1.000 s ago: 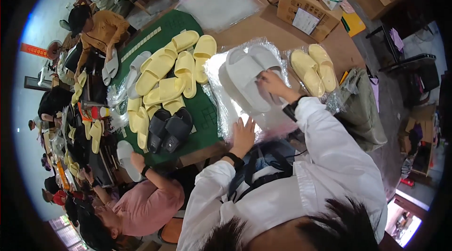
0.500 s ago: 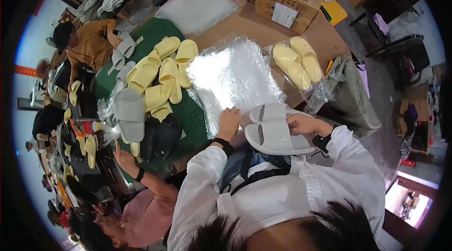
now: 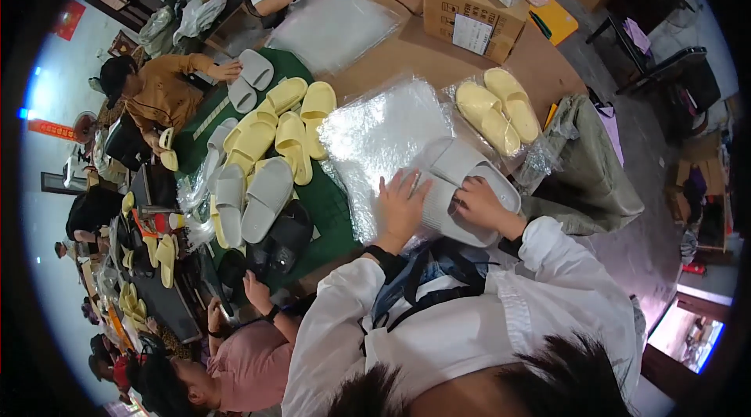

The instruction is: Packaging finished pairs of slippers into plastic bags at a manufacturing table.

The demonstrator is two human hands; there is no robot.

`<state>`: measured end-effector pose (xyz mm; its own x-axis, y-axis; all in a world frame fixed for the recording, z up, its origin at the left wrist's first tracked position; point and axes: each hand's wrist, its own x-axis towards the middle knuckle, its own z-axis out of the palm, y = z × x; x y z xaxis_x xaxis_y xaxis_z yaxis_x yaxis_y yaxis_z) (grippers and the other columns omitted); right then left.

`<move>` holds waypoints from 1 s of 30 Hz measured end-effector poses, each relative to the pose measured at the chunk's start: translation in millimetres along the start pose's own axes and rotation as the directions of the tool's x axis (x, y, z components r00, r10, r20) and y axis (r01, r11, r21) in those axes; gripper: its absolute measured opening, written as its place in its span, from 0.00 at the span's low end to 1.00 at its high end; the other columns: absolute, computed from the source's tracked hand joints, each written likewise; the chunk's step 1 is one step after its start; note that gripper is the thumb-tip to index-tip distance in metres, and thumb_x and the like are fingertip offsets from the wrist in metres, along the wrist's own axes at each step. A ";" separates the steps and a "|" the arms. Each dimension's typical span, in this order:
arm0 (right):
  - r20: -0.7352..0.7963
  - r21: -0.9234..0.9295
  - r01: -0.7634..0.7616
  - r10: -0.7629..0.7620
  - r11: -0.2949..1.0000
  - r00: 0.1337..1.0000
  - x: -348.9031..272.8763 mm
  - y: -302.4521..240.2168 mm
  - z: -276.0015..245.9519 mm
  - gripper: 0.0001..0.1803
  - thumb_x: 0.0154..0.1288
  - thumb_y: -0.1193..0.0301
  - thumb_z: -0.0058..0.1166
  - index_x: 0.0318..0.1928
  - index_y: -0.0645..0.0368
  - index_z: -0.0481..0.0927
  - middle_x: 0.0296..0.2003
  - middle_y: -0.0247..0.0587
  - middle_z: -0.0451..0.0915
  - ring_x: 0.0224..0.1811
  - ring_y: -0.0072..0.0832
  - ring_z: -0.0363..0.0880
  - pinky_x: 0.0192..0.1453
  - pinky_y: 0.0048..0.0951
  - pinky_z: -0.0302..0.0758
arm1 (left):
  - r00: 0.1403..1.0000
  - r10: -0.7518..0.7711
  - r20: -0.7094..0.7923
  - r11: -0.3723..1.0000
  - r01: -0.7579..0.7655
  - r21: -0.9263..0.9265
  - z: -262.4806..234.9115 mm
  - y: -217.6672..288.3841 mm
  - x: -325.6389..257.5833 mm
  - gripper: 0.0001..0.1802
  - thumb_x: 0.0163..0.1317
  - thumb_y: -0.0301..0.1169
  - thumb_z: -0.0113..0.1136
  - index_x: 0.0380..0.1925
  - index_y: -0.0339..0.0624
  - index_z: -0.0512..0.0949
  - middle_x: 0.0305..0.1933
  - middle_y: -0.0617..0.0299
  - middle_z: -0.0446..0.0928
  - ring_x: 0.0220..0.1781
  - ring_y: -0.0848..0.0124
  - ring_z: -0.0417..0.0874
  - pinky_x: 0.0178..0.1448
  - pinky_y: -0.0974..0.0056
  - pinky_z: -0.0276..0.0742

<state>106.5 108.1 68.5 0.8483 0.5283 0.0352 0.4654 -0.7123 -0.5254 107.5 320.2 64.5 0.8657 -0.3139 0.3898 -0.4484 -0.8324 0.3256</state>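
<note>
Grey slippers (image 3: 461,186), a stacked pair, lie under both hands on the clear bags (image 3: 383,135): right hand (image 3: 479,204) grips pair's near edge, left hand (image 3: 403,206) flat w/ fingers spread just beside, so probably best to keep soles aligned & bag mouth pinned while sliding, w/ yellow bagged pair (image 3: 497,108) beyond.

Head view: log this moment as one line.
left hand flat on clear plastic bag | right hand on grey slippers | bagged yellow slippers beyond
</note>
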 end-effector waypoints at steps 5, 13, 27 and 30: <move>-0.257 -0.145 0.040 -0.076 0.989 0.963 22.0 3.1 13.8 0.10 0.47 0.65 0.55 0.28 0.57 0.75 0.31 0.45 0.71 0.42 0.42 0.68 0.48 0.41 0.62 | 0.999 0.003 0.037 0.979 0.004 -0.205 -15.0 38.0 6.0 0.20 0.51 0.26 0.54 0.45 0.60 0.77 0.59 0.64 0.66 0.65 0.53 0.56 0.66 0.37 0.39; -0.605 0.018 0.069 -0.044 0.997 0.795 77.8 -9.1 10.8 0.10 0.50 0.69 0.52 0.32 0.62 0.73 0.31 0.51 0.69 0.34 0.48 0.66 0.37 0.45 0.61 | 0.993 -0.013 -0.121 0.997 0.003 -0.081 -22.4 39.6 -7.7 0.27 0.56 0.26 0.52 0.58 0.50 0.66 0.63 0.36 0.52 0.68 0.43 0.47 0.67 0.39 0.37; -0.531 -0.074 -0.240 0.166 0.968 0.831 124.8 64.0 -27.7 0.13 0.50 0.71 0.51 0.38 0.61 0.74 0.35 0.54 0.71 0.44 0.50 0.66 0.45 0.47 0.65 | 0.786 -0.133 0.603 0.555 0.563 -0.612 -10.9 56.5 4.0 0.37 0.56 0.12 0.34 0.66 0.51 0.49 0.61 0.46 0.64 0.39 0.67 0.81 0.43 0.67 0.78; -0.371 -0.193 -0.197 0.114 0.961 0.922 119.5 78.6 -43.2 0.12 0.51 0.70 0.50 0.37 0.58 0.76 0.35 0.50 0.73 0.46 0.45 0.68 0.45 0.45 0.66 | 0.786 -0.044 0.617 0.563 0.530 -0.634 -14.0 68.5 16.4 0.35 0.59 0.15 0.35 0.66 0.51 0.47 0.64 0.48 0.60 0.38 0.69 0.80 0.45 0.66 0.77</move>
<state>255.3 95.3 68.1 0.9287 0.2339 0.2879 0.3290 -0.8778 -0.3482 87.8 264.5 105.3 0.8369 -0.4920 -0.2398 0.0653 -0.3452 0.9362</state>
